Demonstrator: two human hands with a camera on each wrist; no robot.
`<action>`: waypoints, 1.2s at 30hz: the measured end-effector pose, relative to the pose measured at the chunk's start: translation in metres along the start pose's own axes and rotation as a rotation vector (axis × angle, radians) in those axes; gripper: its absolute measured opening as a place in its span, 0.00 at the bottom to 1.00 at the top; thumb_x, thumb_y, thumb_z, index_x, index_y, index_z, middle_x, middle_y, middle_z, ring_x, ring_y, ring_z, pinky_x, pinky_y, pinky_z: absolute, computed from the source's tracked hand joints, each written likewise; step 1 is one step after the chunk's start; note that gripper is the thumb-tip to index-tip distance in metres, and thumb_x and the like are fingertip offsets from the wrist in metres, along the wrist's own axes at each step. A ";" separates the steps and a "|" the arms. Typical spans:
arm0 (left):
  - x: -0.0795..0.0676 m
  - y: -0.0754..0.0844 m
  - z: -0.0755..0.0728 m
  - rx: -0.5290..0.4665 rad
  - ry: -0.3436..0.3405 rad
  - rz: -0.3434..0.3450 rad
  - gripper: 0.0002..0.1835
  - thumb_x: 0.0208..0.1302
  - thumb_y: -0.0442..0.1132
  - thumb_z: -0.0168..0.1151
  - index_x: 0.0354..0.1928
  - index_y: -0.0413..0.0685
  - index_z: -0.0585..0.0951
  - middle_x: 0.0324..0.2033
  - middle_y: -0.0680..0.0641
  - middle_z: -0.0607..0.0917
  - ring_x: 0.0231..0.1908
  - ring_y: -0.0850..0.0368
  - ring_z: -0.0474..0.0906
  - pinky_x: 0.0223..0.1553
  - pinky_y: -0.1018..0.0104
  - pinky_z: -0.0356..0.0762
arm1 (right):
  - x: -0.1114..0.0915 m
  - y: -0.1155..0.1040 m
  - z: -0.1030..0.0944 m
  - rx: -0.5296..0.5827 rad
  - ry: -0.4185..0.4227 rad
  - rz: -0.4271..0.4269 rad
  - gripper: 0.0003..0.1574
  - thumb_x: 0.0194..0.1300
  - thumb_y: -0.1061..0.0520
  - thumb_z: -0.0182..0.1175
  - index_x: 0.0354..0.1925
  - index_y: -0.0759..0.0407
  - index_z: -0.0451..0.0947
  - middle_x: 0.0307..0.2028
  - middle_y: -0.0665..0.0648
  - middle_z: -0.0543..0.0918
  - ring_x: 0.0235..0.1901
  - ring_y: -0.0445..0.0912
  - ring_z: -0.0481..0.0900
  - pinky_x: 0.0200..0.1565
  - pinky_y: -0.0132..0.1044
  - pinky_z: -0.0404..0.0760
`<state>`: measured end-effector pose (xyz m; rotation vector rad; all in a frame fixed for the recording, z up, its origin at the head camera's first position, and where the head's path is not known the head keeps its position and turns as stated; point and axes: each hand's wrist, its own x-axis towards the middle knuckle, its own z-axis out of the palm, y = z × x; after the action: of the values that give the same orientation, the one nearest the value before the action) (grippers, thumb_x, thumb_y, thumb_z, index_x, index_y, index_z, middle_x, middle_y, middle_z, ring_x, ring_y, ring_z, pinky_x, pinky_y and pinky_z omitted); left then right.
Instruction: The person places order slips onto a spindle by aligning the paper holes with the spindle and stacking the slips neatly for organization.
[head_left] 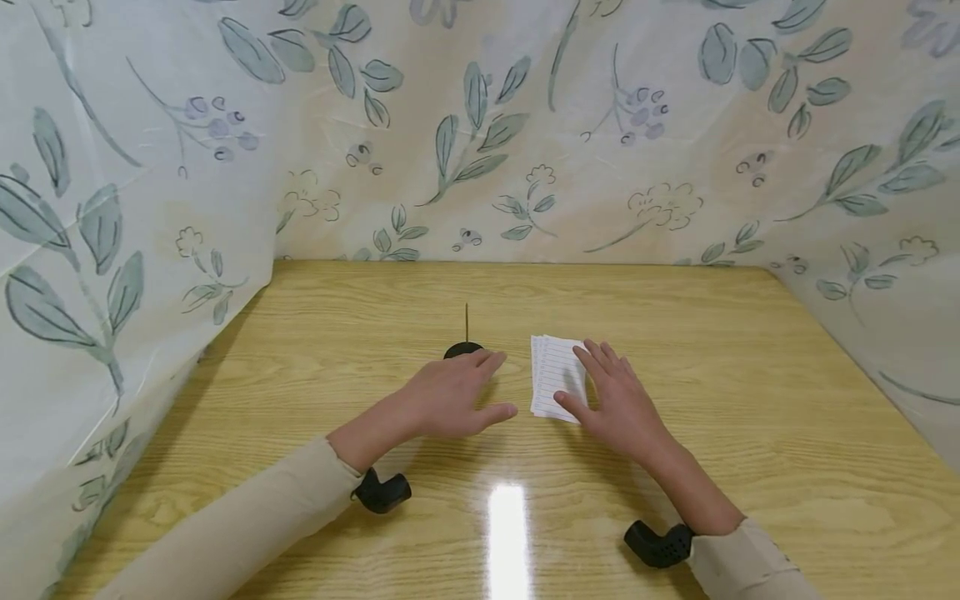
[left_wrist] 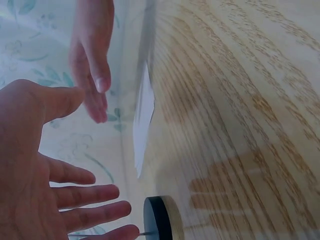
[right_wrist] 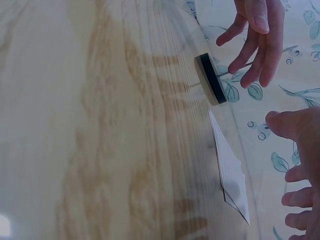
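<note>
A small stack of lined paper sheets (head_left: 558,375) lies on the wooden table, its edges slightly uneven. To its left stands a round black base with a thin upright metal spike (head_left: 467,321), partly hidden behind my left hand (head_left: 453,396). That hand hovers in front of the base with its fingers extended and nothing held. My right hand (head_left: 621,408) is spread over the right edge of the paper. In the right wrist view, the sheets (right_wrist: 231,170) lie flat on the table, with the right hand apart from them and the black base (right_wrist: 213,79) just beyond.
The wooden table (head_left: 337,317) reaches back to a leaf-patterned cloth (head_left: 525,125) that hangs behind it and along both sides. Black wrist devices (head_left: 382,492) sit at both sleeve cuffs. A bright light reflection (head_left: 508,533) shows on the table's near part.
</note>
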<state>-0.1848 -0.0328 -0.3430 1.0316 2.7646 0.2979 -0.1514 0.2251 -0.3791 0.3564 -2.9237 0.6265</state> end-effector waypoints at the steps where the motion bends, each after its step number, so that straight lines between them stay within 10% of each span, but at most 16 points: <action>1: 0.001 0.000 0.001 0.000 0.001 0.001 0.43 0.67 0.69 0.45 0.75 0.51 0.56 0.71 0.46 0.65 0.67 0.49 0.67 0.59 0.49 0.72 | 0.000 0.000 0.000 0.000 -0.002 0.000 0.49 0.64 0.37 0.60 0.71 0.62 0.58 0.72 0.68 0.58 0.73 0.66 0.49 0.69 0.65 0.47; 36: 0.022 0.006 0.009 -0.001 -0.021 0.050 0.45 0.66 0.68 0.46 0.76 0.48 0.51 0.72 0.45 0.61 0.70 0.49 0.62 0.64 0.52 0.68 | 0.006 0.006 -0.001 -0.058 -0.145 0.039 0.55 0.59 0.35 0.63 0.72 0.63 0.56 0.73 0.68 0.56 0.73 0.67 0.46 0.69 0.66 0.45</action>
<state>-0.1955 -0.0128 -0.3528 1.0978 2.7228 0.2938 -0.1584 0.2298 -0.3801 0.3530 -3.0870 0.5412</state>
